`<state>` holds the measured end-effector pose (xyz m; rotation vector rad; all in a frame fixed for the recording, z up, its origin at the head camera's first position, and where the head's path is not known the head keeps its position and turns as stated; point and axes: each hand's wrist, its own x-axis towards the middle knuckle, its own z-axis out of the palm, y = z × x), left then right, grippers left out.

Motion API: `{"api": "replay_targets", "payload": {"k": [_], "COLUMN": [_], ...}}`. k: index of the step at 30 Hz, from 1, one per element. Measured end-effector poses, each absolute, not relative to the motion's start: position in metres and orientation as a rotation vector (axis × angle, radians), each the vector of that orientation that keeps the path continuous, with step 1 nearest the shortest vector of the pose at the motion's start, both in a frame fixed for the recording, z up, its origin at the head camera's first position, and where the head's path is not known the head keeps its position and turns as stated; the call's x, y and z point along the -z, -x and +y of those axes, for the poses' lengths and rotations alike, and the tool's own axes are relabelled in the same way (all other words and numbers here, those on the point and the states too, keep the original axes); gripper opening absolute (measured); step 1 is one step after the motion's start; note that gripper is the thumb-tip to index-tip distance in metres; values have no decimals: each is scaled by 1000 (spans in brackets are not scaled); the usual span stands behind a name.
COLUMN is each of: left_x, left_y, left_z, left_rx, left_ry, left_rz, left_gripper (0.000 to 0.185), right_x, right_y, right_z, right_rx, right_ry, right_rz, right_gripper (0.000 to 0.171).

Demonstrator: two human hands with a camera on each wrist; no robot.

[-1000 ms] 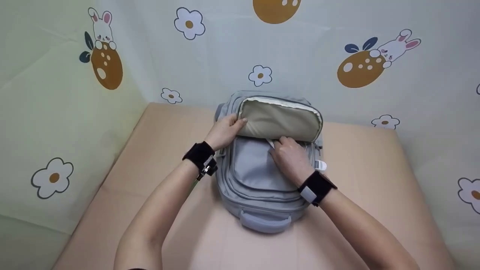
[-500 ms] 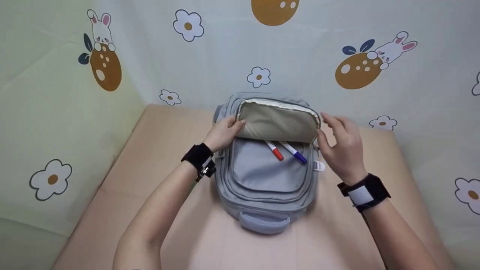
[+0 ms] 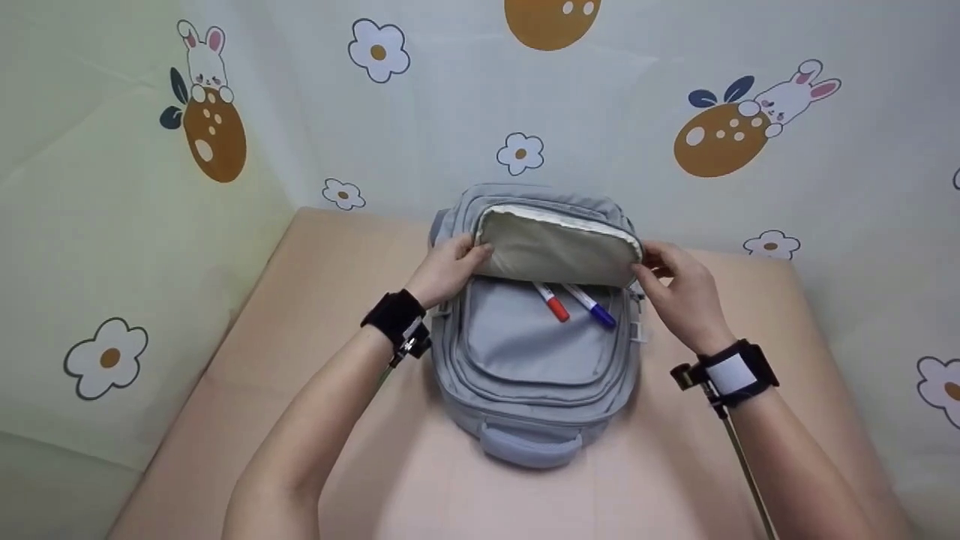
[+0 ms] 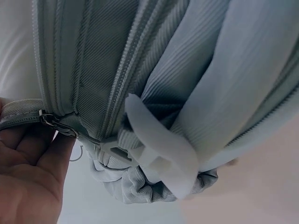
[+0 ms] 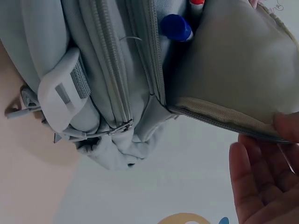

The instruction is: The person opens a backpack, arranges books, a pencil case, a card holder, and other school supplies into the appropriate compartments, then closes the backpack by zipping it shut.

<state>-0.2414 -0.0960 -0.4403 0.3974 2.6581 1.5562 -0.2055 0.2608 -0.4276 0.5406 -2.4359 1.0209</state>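
A grey backpack (image 3: pixel 536 341) lies on its back, its carry handle (image 3: pixel 531 446) toward me. Its front pocket flap (image 3: pixel 559 247) is folded away, beige lining showing. My left hand (image 3: pixel 446 270) pinches the flap's left edge; the left wrist view shows a zipper pull (image 4: pixel 58 123) beside those fingers. At the flap's right edge, my right hand (image 3: pixel 686 300) pinches the zippered border between thumb and fingers. A red-capped marker (image 3: pixel 555 306) and a blue-capped marker (image 3: pixel 600 313) poke out of the pocket, their other ends hidden beneath the flap.
The backpack rests on a pale pinkish-beige surface (image 3: pixel 510 502). Behind it and to the left hang light cloth walls (image 3: pixel 450 97) printed with flowers and rabbits. White plastic buckles (image 5: pixel 63 91) and side straps sit along the bag's flanks.
My right hand has withdrawn from the pocket opening, leaving both marker caps exposed. It has moved right and taken the flap's right edge. My left hand keeps its hold.
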Motion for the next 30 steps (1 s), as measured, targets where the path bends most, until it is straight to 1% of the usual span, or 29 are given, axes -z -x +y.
{"api": "replay_targets", "payload": {"k": [6,8,11,17,23,26,30], "left_x": [441,442,444,448,454,454,455], "left_y": [235,232,226,211,193,185,175], "left_z": [-100,-102,-106,-112,-120,-122,-124], "left_rx": [-1578,-1568,-1505,-1346,-1236,-1177,-1060], "left_ry": [-493,-547,-653,-804,-953,-1109,-1421], "left_rz": [2620,2631,2679,2789,2894,2929,2933], "left_gripper": [24,19,17,32,39,44,47], "right_x": [429,433,438,446,455,458,463], "right_y": [197,194,187,178,173,170,166], "right_z": [263,264,267,270,270,271,271], "right_rx": [-967,-941,-891,-878,-851,-827,-785], "right_ry": [-614,-658,-722,-785,-821,-838,-872], "right_rz": [-2393,-2362,-2321,-2277,-2243,-2235,-2226], "right_gripper": [20,19,22,34,41,43,43]}}
